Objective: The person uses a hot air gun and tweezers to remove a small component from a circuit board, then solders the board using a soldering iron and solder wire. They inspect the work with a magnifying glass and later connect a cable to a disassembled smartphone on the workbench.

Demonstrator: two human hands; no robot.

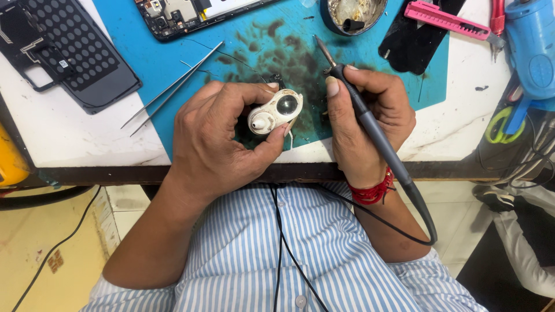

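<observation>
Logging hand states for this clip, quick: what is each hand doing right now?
Left hand: closed around a small white oval device.
Right hand: closed on a grey soldering iron, tip pointing up.

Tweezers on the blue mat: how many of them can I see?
1. The tweezers lie on the blue mat, beyond the left hand. Others may be hidden outside the view.

Blue mat (144, 63) laid across the worktop's far middle. Tweezers (173, 86) placed on its left edge; opened phone (185, 14) at the far edge. Perforated back cover (69, 46) set far-left. Round tin (352, 14), pink tool (445, 20), blue device (532, 49) ranged far-right.
</observation>
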